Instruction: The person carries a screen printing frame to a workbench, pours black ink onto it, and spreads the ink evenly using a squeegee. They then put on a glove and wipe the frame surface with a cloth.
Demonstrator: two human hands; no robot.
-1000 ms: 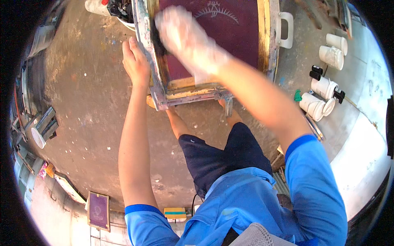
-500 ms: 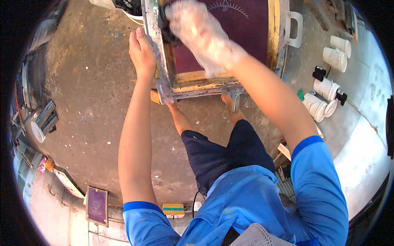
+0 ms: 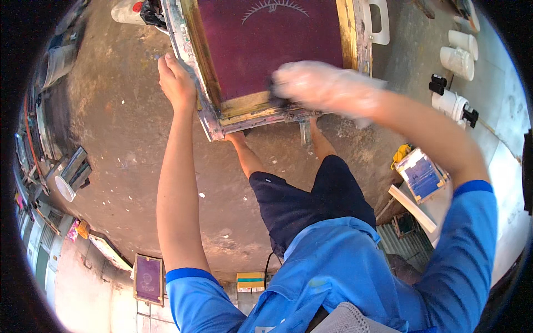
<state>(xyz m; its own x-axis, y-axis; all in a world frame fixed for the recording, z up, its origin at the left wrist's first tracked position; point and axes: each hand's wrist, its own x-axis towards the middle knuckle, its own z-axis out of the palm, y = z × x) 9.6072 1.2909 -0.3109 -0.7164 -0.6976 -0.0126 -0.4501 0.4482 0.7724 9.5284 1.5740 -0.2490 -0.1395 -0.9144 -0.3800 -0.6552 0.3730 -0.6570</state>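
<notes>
A screen-printing frame (image 3: pixel 250 105) with stained wooden edges and purple mesh sits in a larger metal surround, cut off by the top of the view. Pale sunburst-like lines (image 3: pixel 275 8) show on its mesh. My left hand (image 3: pixel 179 86) is closed on the surround's left outer edge; its thumb is hidden. Over the frame's near right side is my right hand (image 3: pixel 327 89), in a clear plastic glove and blurred by motion. It is closed on a dark rag (image 3: pixel 277 94), mostly covered by the fingers, at the frame's near wooden edge.
A white handle (image 3: pixel 382 22) juts from the surround's right side. White tubs (image 3: pixel 458 62) stand along the right, with a smaller blue-meshed screen (image 3: pixel 425 177) nearer me. A bucket with black plastic (image 3: pixel 130 12) is at the far left. Another purple screen (image 3: pixel 148 279) leans by the wall behind.
My right hand has swept the rag from the frame's far left side to its near edge, toward me and rightward. My left hand stays at the left edge. The view has shifted slightly.
</notes>
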